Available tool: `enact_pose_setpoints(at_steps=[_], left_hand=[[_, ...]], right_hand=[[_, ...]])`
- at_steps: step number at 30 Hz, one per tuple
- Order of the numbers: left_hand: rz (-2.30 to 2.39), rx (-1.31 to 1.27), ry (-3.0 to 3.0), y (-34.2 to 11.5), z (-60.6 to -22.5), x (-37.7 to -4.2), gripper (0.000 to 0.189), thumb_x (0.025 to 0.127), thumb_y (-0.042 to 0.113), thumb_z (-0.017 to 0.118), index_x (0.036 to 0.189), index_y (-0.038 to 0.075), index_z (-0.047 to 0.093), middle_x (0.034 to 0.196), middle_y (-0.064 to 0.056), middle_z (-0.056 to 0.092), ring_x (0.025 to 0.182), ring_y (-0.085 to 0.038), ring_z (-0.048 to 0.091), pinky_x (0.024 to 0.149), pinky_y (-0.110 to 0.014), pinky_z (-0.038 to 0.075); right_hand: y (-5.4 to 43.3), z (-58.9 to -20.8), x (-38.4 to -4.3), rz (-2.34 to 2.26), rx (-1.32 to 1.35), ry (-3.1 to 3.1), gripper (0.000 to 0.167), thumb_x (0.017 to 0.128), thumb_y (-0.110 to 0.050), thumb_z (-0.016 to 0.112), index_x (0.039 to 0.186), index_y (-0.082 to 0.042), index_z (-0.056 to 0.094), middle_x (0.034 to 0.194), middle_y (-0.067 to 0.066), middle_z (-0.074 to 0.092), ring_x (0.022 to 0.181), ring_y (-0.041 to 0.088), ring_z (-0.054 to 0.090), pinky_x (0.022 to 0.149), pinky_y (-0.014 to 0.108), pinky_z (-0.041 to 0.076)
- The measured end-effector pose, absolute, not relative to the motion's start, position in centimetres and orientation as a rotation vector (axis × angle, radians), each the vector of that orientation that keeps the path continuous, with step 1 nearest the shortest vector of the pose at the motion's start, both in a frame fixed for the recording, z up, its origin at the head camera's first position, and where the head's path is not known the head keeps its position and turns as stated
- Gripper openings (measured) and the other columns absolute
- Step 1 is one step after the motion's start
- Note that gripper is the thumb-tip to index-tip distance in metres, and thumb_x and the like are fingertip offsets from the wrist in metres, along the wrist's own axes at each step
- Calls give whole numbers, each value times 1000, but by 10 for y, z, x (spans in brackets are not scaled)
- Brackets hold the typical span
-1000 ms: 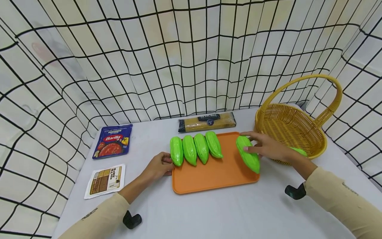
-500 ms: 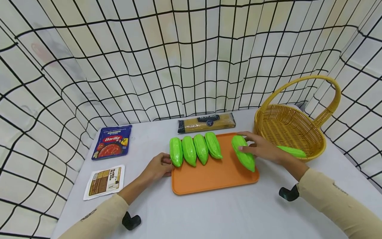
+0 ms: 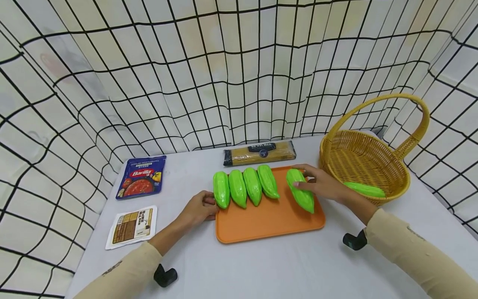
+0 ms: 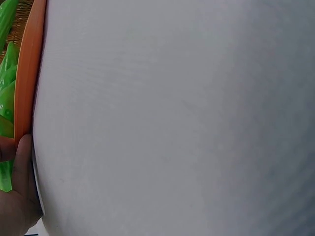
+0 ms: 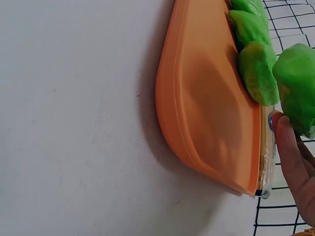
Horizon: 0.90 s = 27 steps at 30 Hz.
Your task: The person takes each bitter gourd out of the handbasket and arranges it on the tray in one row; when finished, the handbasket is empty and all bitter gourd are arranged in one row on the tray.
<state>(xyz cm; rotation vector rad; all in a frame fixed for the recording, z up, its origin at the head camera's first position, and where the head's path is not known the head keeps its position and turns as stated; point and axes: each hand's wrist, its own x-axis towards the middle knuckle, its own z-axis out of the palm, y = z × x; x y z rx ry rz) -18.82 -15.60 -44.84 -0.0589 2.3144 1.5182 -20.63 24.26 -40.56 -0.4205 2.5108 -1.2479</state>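
My right hand (image 3: 324, 182) grips a green, ridged, gourd-like vegetable (image 3: 300, 192) over the right part of an orange tray (image 3: 257, 226). In the right wrist view this green vegetable (image 5: 298, 81) is held above the tray surface (image 5: 211, 108), apart from it. Several matching green vegetables (image 3: 237, 189) lie side by side along the tray's back left. At the left edge of the tray my left hand (image 3: 198, 207) pinches the rim; the left wrist view has its fingers (image 4: 22, 164) against the tray wall (image 4: 28, 73). Its fingertips are partly hidden in the head view.
A yellow wicker basket (image 3: 401, 182) with a tall handle stands at the right, one green vegetable (image 3: 365, 189) inside. Behind the tray lies a pasta pack (image 3: 259, 153). A blue Barilla pouch (image 3: 141, 177) and a white-brown packet (image 3: 131, 227) lie left. Black netting surrounds the table.
My right hand has moved left with the green vegetable, further over the tray, uncovering the one in the basket. The left hand has stayed at the tray's edge.
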Motion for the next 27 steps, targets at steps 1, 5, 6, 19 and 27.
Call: enact_pose_setpoints(at_steps=[1,5,6,19,27], left_hand=[[1520,-58,2313,-156,-448,-188,50,90,4,64,136,-4,47,120,-19,55,101,-22,64,80,-32,64],[1526,-48,2311,-156,-449,-188,51,89,3,64,136,-5,47,120,-19,55,101,-22,64,80,-32,64],[1529,-46,2310,-156,-449,-188,50,89,3,63,136,-5,47,120,-19,55,101,-22,64,80,-32,64],[1525,-47,2318,-156,-450,-189,49,90,1,62,136,-5,47,120,-19,55,102,-23,63,81,-32,64],[1537,-44,2311,-157,-451,-189,49,89,1,63,135,-5,48,120,-19,55,101,-22,63,80,-32,64]], right_hand=[[242,-406,-207,-1245,-418,2512,64,97,-43,64,152,-22,40,146,22,46,131,50,49,103,59,51],[241,-408,-210,-1234,-397,2517,66,97,-46,63,153,-21,39,149,21,44,137,49,42,106,63,46],[241,-408,-211,-1228,-390,2520,67,97,-47,63,153,-21,39,150,21,44,138,48,40,107,63,46],[232,-407,-232,-1219,-271,2531,71,96,-44,65,156,-20,35,144,27,47,129,41,50,99,49,51],[224,-408,-242,-1222,-275,2510,72,96,-41,65,156,-15,35,146,28,46,134,42,45,104,56,48]])
